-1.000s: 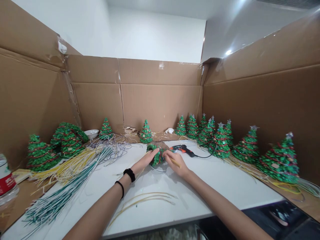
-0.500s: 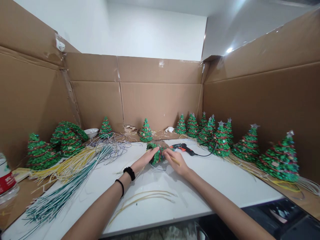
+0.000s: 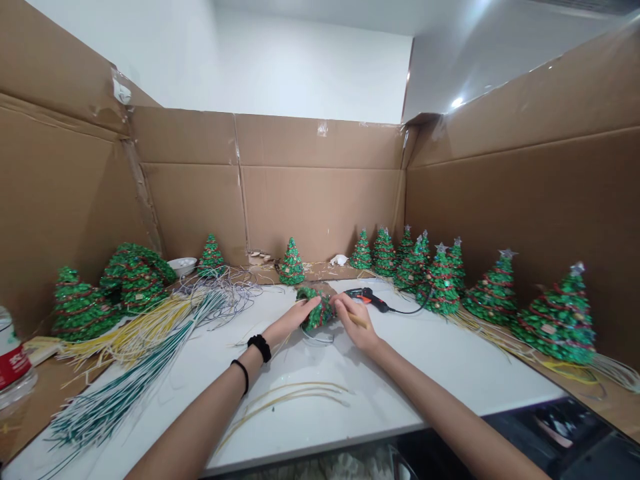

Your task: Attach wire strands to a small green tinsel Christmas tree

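A small green tinsel Christmas tree (image 3: 315,319) with red trim lies tipped over on the white board, near the middle. My left hand (image 3: 293,317) is closed on its left side, thumb across the tinsel. At the tree's right side, my right hand (image 3: 357,328) pinches a thin wooden stick (image 3: 359,321), its fingertips against the tree. Where the stick's tip ends is hidden by the fingers. A loop of thin pale wire (image 3: 320,341) hangs below the tree. Just beyond my right hand lies a black and orange glue gun (image 3: 369,297) with its cord.
Several finished trees (image 3: 443,283) line the right side, others (image 3: 135,283) the left. Bundles of green-white ties (image 3: 135,373) and yellow ties (image 3: 130,327) spread at left. Loose yellow strands (image 3: 290,397) lie in front. Cardboard walls (image 3: 320,200) surround the board. A bottle (image 3: 13,360) stands far left.
My right hand has shifted slightly to the right with the stick. The tree has turned a little in my left hand, which has hardly moved.
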The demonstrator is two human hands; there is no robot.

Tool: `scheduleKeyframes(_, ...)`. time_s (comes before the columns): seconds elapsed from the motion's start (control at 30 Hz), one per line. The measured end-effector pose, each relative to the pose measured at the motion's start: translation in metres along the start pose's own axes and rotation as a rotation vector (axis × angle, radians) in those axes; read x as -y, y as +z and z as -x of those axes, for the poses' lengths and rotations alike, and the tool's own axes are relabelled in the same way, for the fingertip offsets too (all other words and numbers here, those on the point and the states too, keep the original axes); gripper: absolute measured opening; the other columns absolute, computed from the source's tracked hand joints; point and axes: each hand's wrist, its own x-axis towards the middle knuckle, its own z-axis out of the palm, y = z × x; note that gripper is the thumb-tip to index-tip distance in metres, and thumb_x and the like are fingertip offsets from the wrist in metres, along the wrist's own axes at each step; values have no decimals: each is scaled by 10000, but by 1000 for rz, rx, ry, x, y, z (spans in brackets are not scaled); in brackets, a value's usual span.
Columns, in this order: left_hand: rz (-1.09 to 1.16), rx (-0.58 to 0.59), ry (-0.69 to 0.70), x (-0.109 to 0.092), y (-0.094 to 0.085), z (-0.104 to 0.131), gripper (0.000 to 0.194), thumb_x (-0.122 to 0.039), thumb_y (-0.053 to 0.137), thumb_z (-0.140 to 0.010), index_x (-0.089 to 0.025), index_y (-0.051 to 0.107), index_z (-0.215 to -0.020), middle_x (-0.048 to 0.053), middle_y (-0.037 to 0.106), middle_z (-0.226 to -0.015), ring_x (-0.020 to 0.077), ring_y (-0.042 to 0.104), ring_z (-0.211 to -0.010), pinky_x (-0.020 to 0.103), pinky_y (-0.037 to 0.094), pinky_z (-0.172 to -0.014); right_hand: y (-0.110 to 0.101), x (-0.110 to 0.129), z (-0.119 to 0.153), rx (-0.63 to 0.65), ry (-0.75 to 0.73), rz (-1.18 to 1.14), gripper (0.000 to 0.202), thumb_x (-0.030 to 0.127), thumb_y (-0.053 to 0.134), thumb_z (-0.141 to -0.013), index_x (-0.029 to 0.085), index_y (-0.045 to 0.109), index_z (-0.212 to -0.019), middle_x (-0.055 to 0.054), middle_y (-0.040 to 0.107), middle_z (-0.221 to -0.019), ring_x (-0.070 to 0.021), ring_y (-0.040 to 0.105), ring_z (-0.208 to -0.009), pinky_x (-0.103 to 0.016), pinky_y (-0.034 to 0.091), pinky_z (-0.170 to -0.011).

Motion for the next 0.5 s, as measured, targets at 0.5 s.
scheduleKeyframes(0.5, -33, -29, 37, 2, -1, 0, 494, -562, 483, -804, -132, 653, -976, 63, 686, -962, 205, 579, -929, 327, 398, -916, 2, -6, -2, 42, -147, -43, 242, 263, 317, -913, 200, 493, -1067, 3, 549, -726, -126, 511, -630, -235, 419, -617)
